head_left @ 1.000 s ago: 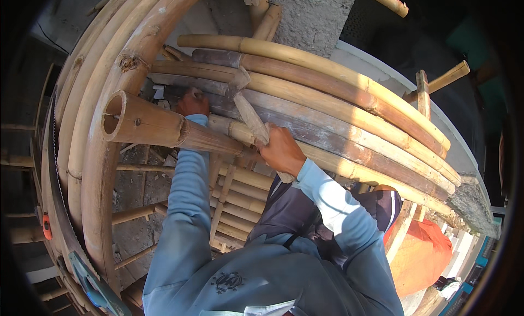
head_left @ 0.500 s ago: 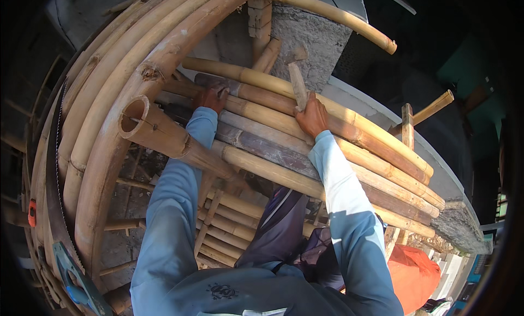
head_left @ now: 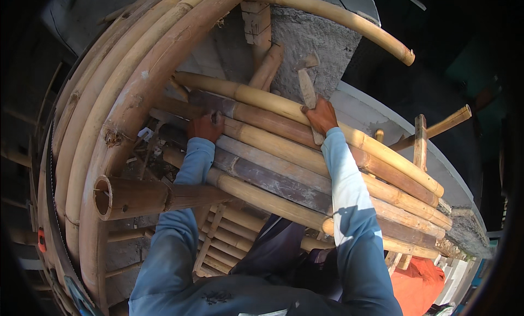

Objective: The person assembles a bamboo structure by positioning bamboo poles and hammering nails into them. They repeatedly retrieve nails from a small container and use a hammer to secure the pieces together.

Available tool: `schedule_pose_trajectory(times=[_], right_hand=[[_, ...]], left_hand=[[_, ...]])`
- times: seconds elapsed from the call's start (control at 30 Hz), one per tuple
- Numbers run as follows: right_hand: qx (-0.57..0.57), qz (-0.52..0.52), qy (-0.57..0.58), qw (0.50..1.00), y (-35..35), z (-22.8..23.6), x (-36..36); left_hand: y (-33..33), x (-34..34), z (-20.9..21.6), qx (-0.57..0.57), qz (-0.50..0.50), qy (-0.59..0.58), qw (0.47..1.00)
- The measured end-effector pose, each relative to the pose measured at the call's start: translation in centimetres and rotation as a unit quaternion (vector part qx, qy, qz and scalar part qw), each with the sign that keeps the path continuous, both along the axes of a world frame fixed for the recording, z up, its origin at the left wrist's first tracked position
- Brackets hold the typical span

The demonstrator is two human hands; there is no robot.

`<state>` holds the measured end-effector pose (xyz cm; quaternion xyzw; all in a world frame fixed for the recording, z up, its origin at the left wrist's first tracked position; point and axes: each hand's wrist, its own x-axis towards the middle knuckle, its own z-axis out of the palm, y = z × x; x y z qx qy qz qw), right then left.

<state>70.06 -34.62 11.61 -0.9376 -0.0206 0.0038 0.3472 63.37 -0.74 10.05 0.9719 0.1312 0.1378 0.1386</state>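
Hatchet (head_left: pixel 307 81) has risen higher in the right hand's (head_left: pixel 322 115) grip; left hand (head_left: pixel 205 126) still presses bamboo (head_left: pixel 262 137).

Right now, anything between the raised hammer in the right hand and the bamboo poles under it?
Nothing visible. The right hand holds the hammer raised above the stacked bamboo poles, with open space beneath its head. The left hand rests on the poles off to the side, apart from the hammer.
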Motion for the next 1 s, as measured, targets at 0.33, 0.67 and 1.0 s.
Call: schedule_pose_trajectory(times=[0.33,0.67,1.0], right_hand=[[0.055,-0.004,0.031,0.998,-0.1,-0.8,0.8],[0.094,-0.014,0.024,0.995,-0.6,0.2,0.1],[0.073,-0.014,-0.027,0.997,-0.8,-1.6,1.0]], left_hand=[[9.0,-10.8,-1.6,-0.641,0.214,-0.332,0.659],[-1.0,-35.2,-1.3,-0.898,0.104,-0.100,0.416],[-12.6,-25.5,3.1,-0.951,0.004,0.098,0.293]])
